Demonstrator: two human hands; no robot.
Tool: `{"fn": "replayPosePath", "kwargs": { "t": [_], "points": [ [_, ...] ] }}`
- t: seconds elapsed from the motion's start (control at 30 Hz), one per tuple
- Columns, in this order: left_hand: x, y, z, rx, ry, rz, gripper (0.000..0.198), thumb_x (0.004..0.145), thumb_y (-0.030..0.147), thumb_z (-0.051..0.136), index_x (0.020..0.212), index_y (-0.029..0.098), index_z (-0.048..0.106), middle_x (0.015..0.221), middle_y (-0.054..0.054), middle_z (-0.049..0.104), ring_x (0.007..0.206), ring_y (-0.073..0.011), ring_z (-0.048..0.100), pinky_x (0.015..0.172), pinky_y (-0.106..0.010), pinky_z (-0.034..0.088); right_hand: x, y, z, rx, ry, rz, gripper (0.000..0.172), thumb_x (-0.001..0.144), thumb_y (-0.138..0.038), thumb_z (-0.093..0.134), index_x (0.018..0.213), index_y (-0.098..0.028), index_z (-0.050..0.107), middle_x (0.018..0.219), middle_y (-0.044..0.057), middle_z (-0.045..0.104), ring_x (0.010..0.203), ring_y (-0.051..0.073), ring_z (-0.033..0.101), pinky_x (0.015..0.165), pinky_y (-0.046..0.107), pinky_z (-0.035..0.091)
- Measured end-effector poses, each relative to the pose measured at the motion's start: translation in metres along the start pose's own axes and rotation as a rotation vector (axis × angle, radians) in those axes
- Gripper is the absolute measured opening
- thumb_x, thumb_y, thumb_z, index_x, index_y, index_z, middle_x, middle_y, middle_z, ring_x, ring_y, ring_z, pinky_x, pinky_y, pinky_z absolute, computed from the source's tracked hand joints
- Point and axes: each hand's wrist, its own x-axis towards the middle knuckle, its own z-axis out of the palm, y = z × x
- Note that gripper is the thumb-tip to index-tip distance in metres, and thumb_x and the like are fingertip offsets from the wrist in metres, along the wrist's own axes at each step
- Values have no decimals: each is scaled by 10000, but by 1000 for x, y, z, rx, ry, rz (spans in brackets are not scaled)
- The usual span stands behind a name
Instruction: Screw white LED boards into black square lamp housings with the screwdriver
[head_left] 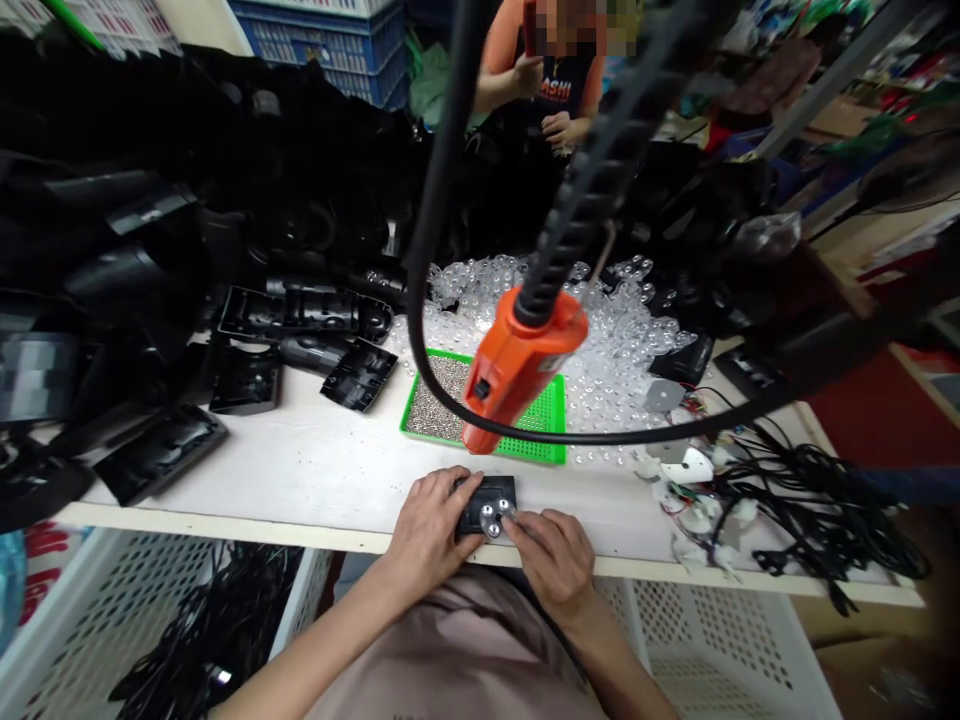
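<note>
One black case (496, 485) sits at the near edge of the counter (300, 480), with a clear three-lens piece (495, 517) on it. The left hand (429, 520) grips the case from the left, while the right hand (559, 558) has its fingertips drawn narrow at the lens piece's right side; whether they pinch or only press, I cannot tell. Seating the lens piece looks like the step in hand: best keep the case flat, brace it firmly, and press evenly, sparing the lens faces. Just beyond, a green tray (559, 430) holds small screws (437, 400) on its left. Above hangs an orange screwdriver (521, 355), its looping cable (585, 439) worth minding. More clear lenses (622, 365) lie heaped far and right.
</note>
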Motion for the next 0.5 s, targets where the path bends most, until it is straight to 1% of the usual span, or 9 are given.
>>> {"fn": "replayPosePath", "kwargs": {
  "t": [0.07,0.13,0.27,0.33,0.4,0.5],
  "points": [
    [0,0,2,-22,22,-20,684,732,244,736,1347,229,437,1315,-123,514,1182,-308,494,952,-471,443,2,0,2,-16,-12,3,241,826,-44,606,992,-203,681,852,55,703,828,179,555,726,308,427],
    [0,0,1,-39,27,-26,671,735,250,742,1337,229,446,1299,-117,532,1173,-301,505,956,-466,445,7,0,3,-26,-64,-5,237,843,-56,593,1022,-193,666,870,51,700,826,176,556,726,308,416],
    [2,-1,0,-56,25,-15,653,745,269,745,1331,243,455,1266,-104,565,1156,-290,524,957,-459,444,17,-7,1,-104,-264,-32,241,883,-78,537,1084,-163,639,930,73,688,850,184,545,746,328,387],
    [2,-3,0,-57,33,-12,636,764,288,728,1336,248,454,1272,-103,565,1154,-285,528,958,-457,443,20,-14,-1,-173,-344,-1,218,889,-130,551,1088,-166,635,956,84,680,867,204,535,767,353,377],
    [1,-4,1,-43,34,-3,622,780,299,705,1345,246,450,1282,-108,564,1155,-286,531,960,-457,443,21,-24,0,-215,-360,50,200,888,-207,578,1075,-165,635,974,97,674,892,230,530,796,381,372],
    [1,-6,0,3,27,24,614,798,271,659,1366,230,430,1288,-118,564,1154,-287,539,954,-450,451,18,-39,7,-243,-314,123,228,896,-256,564,1087,-148,626,1008,118,670,929,263,527,833,420,367]
  ]
}}
